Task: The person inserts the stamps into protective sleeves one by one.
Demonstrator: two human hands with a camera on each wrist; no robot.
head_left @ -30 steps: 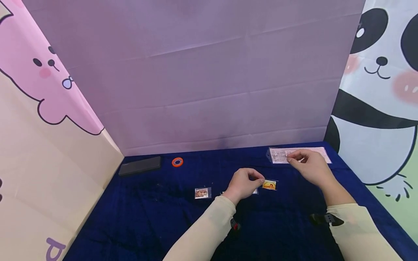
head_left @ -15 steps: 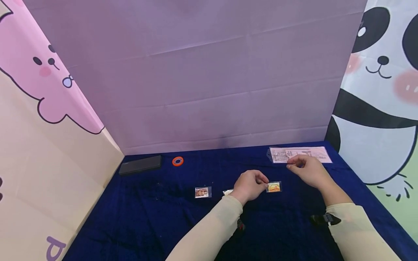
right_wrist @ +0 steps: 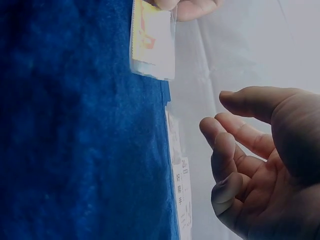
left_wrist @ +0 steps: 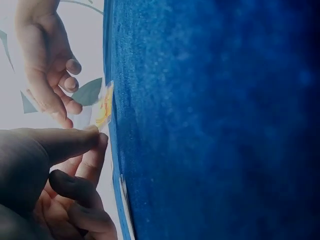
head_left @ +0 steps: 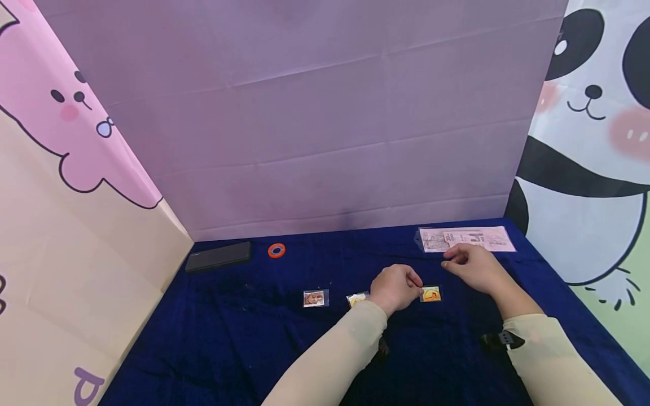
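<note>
My left hand [head_left: 397, 288] pinches a yellow-and-orange stamp in a clear sleeve [head_left: 431, 294] by its edge, between thumb and fingertip. In the right wrist view this sleeved stamp [right_wrist: 151, 37] is held off the blue cloth. To its right is my right hand [head_left: 474, 268], nothing in its grasp; thumb and fingers [right_wrist: 225, 150] stand apart, loosely bent. Partly behind the left wrist lies another yellowish sleeved stamp [head_left: 357, 299]. Farther left, a brownish sleeved stamp [head_left: 315, 298] lies flat.
Beyond the right hand, pink printed paper slips [head_left: 487, 238] with a clear sleeve lie at the back right. A flat black case [head_left: 218, 257] and an orange ring-shaped roll [head_left: 276, 250] lie at the back left. Fabric walls [head_left: 315, 141] border the blue cloth [head_left: 228, 338].
My left hand has shifted right with the yellow-and-orange stamp, uncovering the stamp behind its wrist. My right hand has drawn slightly back from the pink slips, showing more of their print.
</note>
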